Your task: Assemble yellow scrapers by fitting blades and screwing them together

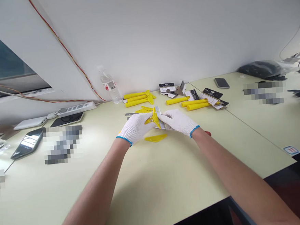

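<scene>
My left hand (138,126), in a white knit glove with a blue cuff, is closed on a yellow plastic scraper head (155,119). My right hand (179,120), gloved the same way, pinches a flat metal blade (157,111) against the far side of the scraper head. Fingers hide part of both pieces. Just below the hands, a loose yellow clamp plate (155,138) lies on the table. Behind my left hand are more yellow pieces (144,109) and grey metal blades (130,114), partly covered.
Assembled yellow scrapers (137,100) lie near the wall beside a water bottle (111,86). Yellow handles (195,104) and black-and-white cards (213,96) lie to the right. A power strip (76,109) and phones (28,143) are at left. Another person's hand shows at the far right edge.
</scene>
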`<state>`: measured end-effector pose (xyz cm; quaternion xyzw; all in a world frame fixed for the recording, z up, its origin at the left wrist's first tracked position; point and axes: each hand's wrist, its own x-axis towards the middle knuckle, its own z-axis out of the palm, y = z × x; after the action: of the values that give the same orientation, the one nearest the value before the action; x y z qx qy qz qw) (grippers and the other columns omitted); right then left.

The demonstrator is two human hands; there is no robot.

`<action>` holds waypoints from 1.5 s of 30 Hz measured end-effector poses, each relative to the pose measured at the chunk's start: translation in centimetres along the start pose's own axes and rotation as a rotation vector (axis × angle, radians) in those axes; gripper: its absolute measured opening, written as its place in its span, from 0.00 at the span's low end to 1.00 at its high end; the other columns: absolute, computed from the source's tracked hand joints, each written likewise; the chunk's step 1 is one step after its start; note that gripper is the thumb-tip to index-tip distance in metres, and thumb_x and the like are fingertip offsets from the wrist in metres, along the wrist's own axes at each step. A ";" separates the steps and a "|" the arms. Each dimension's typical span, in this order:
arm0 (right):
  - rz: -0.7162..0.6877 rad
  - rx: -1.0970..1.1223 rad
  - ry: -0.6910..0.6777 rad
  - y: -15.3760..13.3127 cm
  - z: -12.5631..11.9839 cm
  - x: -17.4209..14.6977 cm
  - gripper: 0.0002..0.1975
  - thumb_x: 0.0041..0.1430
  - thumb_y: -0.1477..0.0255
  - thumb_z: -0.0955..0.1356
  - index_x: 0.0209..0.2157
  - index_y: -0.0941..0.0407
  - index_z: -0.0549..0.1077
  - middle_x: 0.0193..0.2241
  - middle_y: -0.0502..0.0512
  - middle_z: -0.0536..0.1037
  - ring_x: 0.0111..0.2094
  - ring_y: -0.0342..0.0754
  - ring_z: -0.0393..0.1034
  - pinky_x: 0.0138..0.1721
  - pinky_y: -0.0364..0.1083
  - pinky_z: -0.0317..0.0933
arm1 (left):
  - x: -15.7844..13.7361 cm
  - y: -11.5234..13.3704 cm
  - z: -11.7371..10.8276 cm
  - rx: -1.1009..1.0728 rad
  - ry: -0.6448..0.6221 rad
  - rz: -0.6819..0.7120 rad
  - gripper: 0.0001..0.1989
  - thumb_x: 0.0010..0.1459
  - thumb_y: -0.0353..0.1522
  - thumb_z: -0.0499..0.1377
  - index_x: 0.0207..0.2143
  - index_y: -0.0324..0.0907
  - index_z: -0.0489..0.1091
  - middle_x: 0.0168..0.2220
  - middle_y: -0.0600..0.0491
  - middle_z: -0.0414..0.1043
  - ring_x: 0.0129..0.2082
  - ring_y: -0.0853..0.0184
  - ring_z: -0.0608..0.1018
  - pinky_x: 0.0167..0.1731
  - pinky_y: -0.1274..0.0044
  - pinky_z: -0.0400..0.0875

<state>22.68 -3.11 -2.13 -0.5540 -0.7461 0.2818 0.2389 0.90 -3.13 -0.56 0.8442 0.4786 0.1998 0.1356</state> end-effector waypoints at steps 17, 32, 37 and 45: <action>-0.104 0.016 0.057 4.6 -1.0 3.9 0.27 0.70 0.74 0.57 0.17 0.64 0.71 0.31 0.57 0.78 0.29 0.28 0.70 0.30 0.29 0.54 | -0.4 -2.2 -2.1 0.001 -0.004 -0.114 0.10 0.62 0.39 0.55 0.30 0.45 0.62 0.27 0.58 0.62 0.27 0.68 0.62 0.29 0.77 0.56; 0.001 0.333 0.159 7.4 0.7 5.7 0.13 0.59 0.73 0.71 0.22 0.63 0.73 0.30 0.55 0.77 0.26 0.30 0.68 0.27 0.32 0.53 | -0.5 -2.6 -1.7 0.021 -0.011 -0.127 0.13 0.63 0.42 0.55 0.30 0.44 0.60 0.26 0.57 0.62 0.25 0.69 0.63 0.26 0.77 0.54; 0.010 0.375 0.186 6.6 0.3 5.4 0.12 0.56 0.69 0.74 0.24 0.61 0.73 0.32 0.55 0.77 0.31 0.35 0.71 0.31 0.36 0.61 | -0.5 -2.6 -1.9 -0.012 -0.028 -0.155 0.12 0.63 0.42 0.56 0.31 0.45 0.64 0.27 0.57 0.65 0.26 0.68 0.65 0.27 0.77 0.56; -0.176 0.354 -0.104 2.0 2.3 1.1 0.15 0.40 0.69 0.81 0.30 0.54 0.77 0.33 0.56 0.75 0.36 0.46 0.74 0.36 0.47 0.71 | -0.6 -3.0 -2.2 -0.037 -0.031 -0.198 0.11 0.62 0.42 0.56 0.34 0.45 0.70 0.29 0.56 0.69 0.28 0.67 0.68 0.30 0.77 0.59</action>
<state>22.17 -1.96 -5.13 -0.4205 -0.7418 0.4148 0.3176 -2.68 -2.01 -0.02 0.7931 0.5537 0.1812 0.1778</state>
